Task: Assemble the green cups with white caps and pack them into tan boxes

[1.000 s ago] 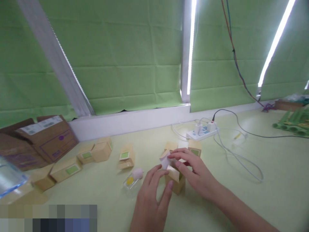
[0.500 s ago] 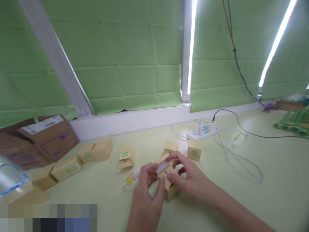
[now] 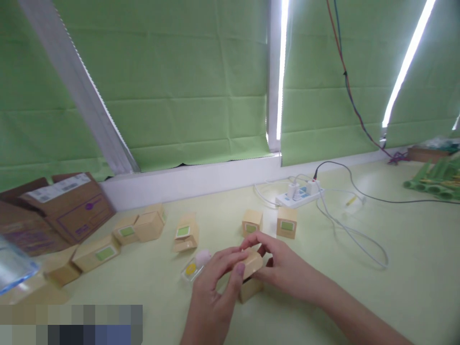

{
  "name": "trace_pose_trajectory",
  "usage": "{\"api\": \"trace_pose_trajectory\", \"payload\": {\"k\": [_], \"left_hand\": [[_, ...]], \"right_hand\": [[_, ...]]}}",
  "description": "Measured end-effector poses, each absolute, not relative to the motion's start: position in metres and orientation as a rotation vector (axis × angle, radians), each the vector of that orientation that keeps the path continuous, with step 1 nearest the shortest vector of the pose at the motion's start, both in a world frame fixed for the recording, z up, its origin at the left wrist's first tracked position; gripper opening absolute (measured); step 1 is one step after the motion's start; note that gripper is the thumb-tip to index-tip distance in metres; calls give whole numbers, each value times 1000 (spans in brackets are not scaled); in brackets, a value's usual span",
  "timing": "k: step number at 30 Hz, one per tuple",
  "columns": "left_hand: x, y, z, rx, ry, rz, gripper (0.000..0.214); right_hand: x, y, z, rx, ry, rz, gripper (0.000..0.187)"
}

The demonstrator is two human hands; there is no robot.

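Observation:
A small tan cardboard box (image 3: 250, 289) stands on the table between my hands, its top flap (image 3: 254, 264) folded over the opening with a gap beneath. My left hand (image 3: 217, 282) grips the box's left side, its thumb and fingers on the flap. My right hand (image 3: 283, 263) is curled round the far and right sides, partly hiding the box. Just left of my left hand lies a clear plastic piece with a yellow spot (image 3: 190, 270), beside a small pale pink-white object (image 3: 203, 257).
Two similar boxes, one (image 3: 252, 222) and another (image 3: 286, 223), stand behind my hands. A box with a loose flap (image 3: 186, 232) and several more boxes are to the left, near a large carton (image 3: 77, 211). A power strip (image 3: 300, 195) with trailing cables lies at the back right.
The top flap, raised and tilted up before, has come down over the box opening. My left fingers have moved onto the flap, and the right fingers have shifted slightly.

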State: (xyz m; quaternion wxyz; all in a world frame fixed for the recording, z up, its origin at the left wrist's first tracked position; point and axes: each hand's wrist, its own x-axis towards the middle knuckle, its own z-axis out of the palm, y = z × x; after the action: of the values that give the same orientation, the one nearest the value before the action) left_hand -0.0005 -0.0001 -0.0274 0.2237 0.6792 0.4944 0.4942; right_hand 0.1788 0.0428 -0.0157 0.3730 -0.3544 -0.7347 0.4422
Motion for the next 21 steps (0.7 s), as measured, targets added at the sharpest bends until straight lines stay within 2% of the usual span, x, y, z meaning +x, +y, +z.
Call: {"api": "trace_pose_trajectory", "payload": {"k": [4,8,21], "left_hand": [[-4,3,-33,1905,1353,1399,22],[-7,4,-37,1949,1340,1406,22],[-7,5,-34,2045,1284,1389,21]], "right_hand": [[186,40,-9,-896,-2036,1105,46],[190,41,-7,-812,-2137,876,22],[186,48,-16,-761,-2177,701,24]]}}
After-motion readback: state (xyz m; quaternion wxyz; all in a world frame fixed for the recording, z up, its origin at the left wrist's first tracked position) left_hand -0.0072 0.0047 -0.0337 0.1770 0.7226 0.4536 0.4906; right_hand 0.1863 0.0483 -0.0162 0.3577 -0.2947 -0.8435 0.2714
